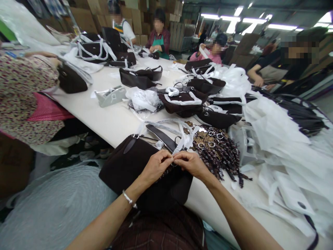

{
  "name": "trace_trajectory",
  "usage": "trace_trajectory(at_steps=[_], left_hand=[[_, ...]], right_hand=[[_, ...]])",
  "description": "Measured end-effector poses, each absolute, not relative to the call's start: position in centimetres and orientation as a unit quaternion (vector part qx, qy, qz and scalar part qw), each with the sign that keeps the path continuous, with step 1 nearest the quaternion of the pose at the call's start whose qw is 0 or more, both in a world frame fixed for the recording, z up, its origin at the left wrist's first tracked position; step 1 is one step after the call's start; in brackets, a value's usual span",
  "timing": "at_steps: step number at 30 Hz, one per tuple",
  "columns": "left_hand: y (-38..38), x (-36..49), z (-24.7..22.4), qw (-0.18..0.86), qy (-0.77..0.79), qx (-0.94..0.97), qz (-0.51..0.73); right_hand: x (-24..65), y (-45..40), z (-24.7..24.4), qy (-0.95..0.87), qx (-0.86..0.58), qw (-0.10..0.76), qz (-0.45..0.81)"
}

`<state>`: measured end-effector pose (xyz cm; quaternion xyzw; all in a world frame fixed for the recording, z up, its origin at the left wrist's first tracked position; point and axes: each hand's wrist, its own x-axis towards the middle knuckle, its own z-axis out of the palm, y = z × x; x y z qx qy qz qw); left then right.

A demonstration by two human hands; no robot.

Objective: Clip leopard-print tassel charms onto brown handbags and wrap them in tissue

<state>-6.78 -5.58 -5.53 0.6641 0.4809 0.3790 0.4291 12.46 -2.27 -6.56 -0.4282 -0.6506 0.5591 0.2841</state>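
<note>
A dark brown handbag (125, 166) lies tilted at the table's near edge, against my body. Over its top, my left hand (159, 164) and my right hand (191, 164) meet fingertip to fingertip, both closed in a pinch. What they pinch is too small to make out; it lies near the bag's strap (162, 137) and a strip of white wrapping (185, 140). Right behind my right hand is a heap of dark tassel charms (215, 152) with metal rings. My forearms hide part of the bag's front.
More brown bags (182, 102) with white-wrapped handles lie across the white table (99, 119). A grey tape dispenser (110, 95) stands at the left. White wrapping sheets (275, 121) pile up at the right. A large bubble-wrap roll (59, 208) is beside me. Several co-workers sit around the table.
</note>
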Motion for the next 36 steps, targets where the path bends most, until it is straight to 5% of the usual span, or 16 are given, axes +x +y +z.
trace_trajectory(at_steps=[8,14,26,36], left_hand=[[-6.3,-6.5,-7.0,0.39,0.545,0.7,0.248],[-6.5,-5.6,-7.8,0.304,0.582,0.735,0.172],[-5.9,-6.8,-9.4,0.591,0.525,0.55,0.268],[-6.0,-7.0,-9.6,0.615,0.506,0.525,0.3]], right_hand=[[13.6,-2.2,-4.5,-0.635,-0.435,0.238,0.592],[14.0,-2.8,-4.1,-0.757,-0.419,0.197,0.461],[13.8,-4.3,-5.9,-0.837,-0.418,0.224,0.272],[13.1,-5.0,-6.2,-0.815,-0.462,0.235,0.261]])
